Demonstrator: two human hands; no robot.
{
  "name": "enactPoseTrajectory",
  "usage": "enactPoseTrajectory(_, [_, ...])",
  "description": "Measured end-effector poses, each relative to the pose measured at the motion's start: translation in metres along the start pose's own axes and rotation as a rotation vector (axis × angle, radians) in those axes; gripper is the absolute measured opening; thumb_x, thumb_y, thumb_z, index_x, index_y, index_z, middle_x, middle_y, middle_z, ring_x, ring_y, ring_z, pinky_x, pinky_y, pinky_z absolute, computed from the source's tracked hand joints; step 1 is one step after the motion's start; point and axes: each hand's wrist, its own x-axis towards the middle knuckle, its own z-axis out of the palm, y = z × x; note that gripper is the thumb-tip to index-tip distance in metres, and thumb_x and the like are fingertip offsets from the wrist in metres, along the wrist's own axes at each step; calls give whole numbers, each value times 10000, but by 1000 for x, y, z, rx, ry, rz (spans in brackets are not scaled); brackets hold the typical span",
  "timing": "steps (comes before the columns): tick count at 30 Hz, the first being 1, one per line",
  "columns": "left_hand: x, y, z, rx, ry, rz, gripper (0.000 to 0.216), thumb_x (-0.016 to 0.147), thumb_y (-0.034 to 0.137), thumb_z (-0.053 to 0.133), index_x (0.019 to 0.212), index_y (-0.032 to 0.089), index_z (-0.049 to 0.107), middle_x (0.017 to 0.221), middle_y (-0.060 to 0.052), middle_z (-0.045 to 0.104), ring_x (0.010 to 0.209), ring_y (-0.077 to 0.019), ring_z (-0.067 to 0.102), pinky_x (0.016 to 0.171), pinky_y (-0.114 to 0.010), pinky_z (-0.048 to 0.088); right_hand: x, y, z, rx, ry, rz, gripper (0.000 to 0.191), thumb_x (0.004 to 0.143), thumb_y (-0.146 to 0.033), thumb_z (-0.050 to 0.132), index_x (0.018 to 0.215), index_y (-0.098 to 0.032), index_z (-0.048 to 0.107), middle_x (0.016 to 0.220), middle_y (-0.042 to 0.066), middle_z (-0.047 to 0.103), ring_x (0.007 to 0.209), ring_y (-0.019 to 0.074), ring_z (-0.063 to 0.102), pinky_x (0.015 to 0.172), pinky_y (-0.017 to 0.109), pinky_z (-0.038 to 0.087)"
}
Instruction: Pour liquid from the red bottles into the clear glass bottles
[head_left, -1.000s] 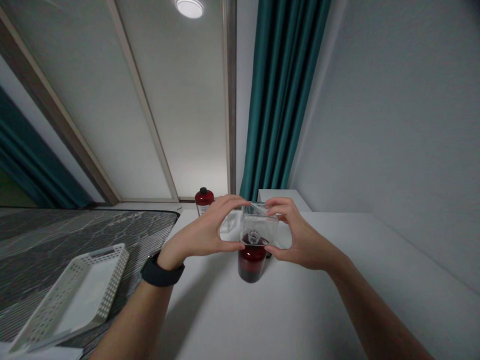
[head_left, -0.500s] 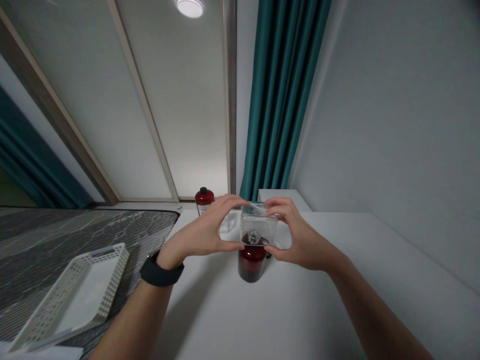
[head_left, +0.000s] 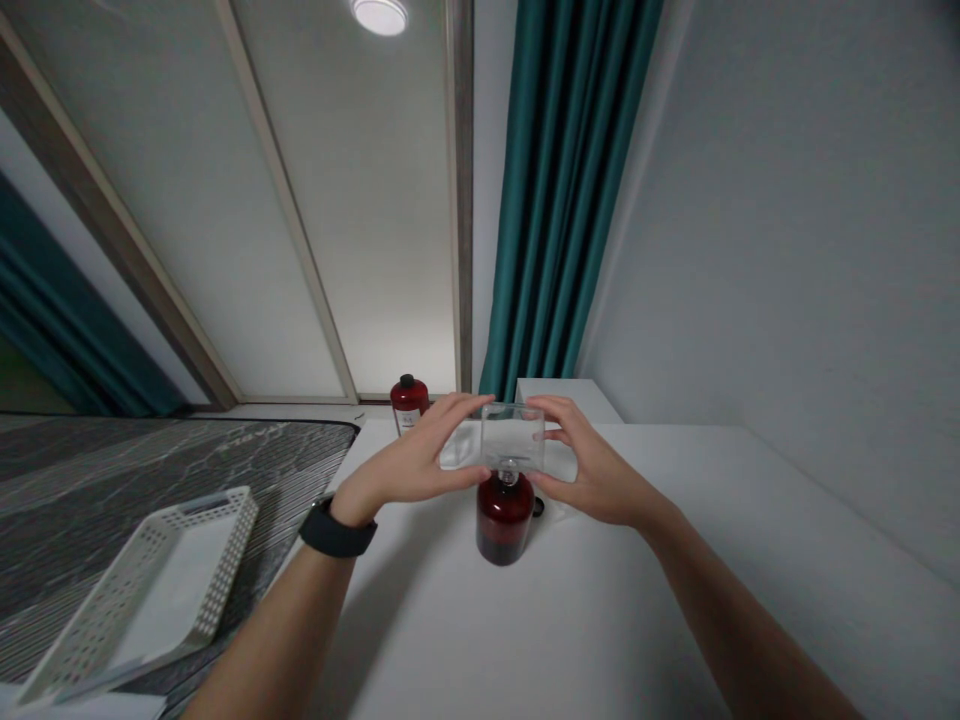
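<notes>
A clear, square-sided container (head_left: 513,432) is held between my two hands above and just behind a dark red bottle (head_left: 504,525). My left hand (head_left: 424,450), with a black band on the wrist, has its thumb and fingers closed on the container's left side. My right hand (head_left: 589,460) grips the right side the same way. The bottle stands upright on the white table with its clear, narrow neck showing below the container. I cannot tell whether container and neck touch. A small black ring-like piece (head_left: 538,507) lies right of the bottle.
A second red bottle (head_left: 407,398) with a black cap and white label stands at the table's far left. Something whitish and crumpled (head_left: 459,448) lies behind my hands. A white perforated basket (head_left: 217,590) is left of the table (head_left: 570,630). A white box-like block (head_left: 570,395) stands behind.
Both hands have raised the clear container slightly and tipped it, so the bottle's neck and shoulder are less covered. The black piece has come into fuller view. The red bottle has not moved.
</notes>
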Motion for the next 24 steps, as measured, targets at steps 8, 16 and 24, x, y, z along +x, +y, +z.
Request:
enactPoseTrajectory(8, [0,-3,5,-21,23,21,787,879,426,674,1528,289,252,1550,-131,375,1415,-353,393,1181,-587,334,0,2,4,48,22,38,776,851,-191,681,1505,-360,299,1491,90,359,1326,281,482,1064,492,509])
enactPoseTrajectory(16, [1,-10,13,-44,57,12,720,878,351,674,1494,273,308,1492,-135,444,1359,-339,464,1145,-571,392,1,6,10,98,22,110,772,862,-224,655,1520,-357,275,1535,94,343,1313,279,483,1046,495,499])
enactPoseTrajectory(24, [-2,-20,19,-81,59,-19,672,977,355,542,1549,290,196,1543,-135,406,1377,-326,450,1154,-581,372,4,22,19,253,68,296,741,798,-321,705,1454,-291,360,1352,118,513,1073,246,611,969,478,509])
